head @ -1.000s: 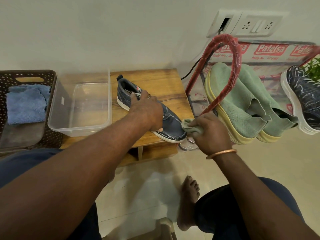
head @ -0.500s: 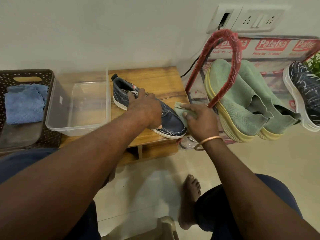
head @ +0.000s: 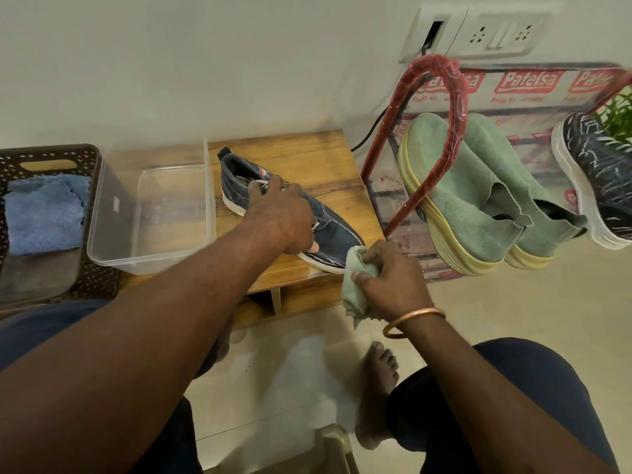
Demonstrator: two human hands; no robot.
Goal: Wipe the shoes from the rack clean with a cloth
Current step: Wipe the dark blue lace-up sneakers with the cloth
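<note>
**Denim shoe (head: 337,234) near the table edge: risks as we wipe the toe**

Blue and white-soled, the shoe lies on the wooden table (head: 307,155) with its toe pointing at the front right corner, close to the edge. Our left hand (head: 280,213) lies over its middle, fingers curved down over the laces and thumb on the near side, so we hold it in place. Our right hand (head: 393,282) has its fingers curled tight round a bunched pale green cloth (head: 354,295), which sits at the toe. We cannot tell whether it is touching the toe.

We judge the main risk to be the shoe sliding. A hard stroke towards us could push the toe off the corner if the left hand loosens. Much of the cloth hangs below the fist, so only a small wad meets the shoe, and we may leave the sole rim streaked. A wide swing to the right could knock the red rack (head: 456,97) just beside us, where the green shoes (head: 472,196) lean steeply and might slip down. The clear plastic box (head: 154,213) stands just beside the heel, so a backward shove could bump it.
</note>
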